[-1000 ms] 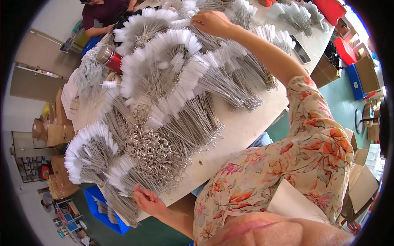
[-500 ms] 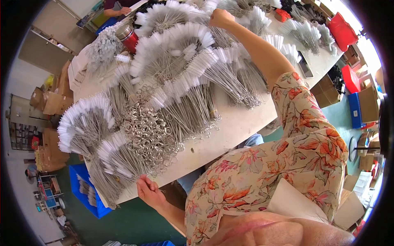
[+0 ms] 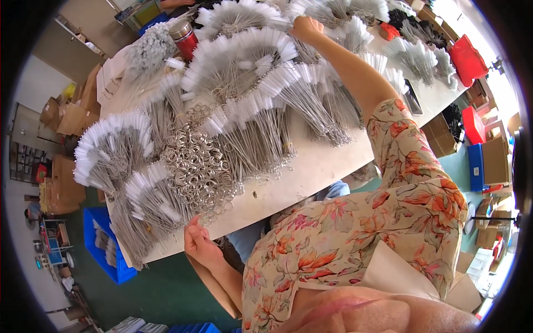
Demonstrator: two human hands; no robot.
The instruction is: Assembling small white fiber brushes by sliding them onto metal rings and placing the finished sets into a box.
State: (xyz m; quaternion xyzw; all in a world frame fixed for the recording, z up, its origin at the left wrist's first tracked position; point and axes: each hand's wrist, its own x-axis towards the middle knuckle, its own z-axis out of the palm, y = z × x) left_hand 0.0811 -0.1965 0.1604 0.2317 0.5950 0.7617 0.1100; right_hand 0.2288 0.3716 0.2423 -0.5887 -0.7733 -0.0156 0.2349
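Just off the table's near edge, my left hand [image 3: 201, 244] is closed, its thumb and fingertips together; whatever they pinch is too small to make out. Closest to it are a heap of shiny metal split rings [image 3: 195, 166] and a bundle of thin wire-handled brushes [image 3: 152, 194] with white bristles. My right arm reaches far across the table. There my right hand [image 3: 307, 29] is closed beside a large fan of white-bristled brushes [image 3: 239, 55]; its fingers face away, so what it holds is hidden. Another brush fan [image 3: 114, 147] lies left of the rings.
A red flask [image 3: 184, 40] stands among the brushes at the back left. A phone [image 3: 412, 99] and a red bag [image 3: 467, 60] lie at the right. Below the table's left corner is a blue bin [image 3: 108, 247]. Cardboard boxes [image 3: 442, 135] stand on the floor.
The whole view has shifted slightly. My left hand stays near the table edge and my right hand stays by the far brushes, both closed. The person at the far side shows less.
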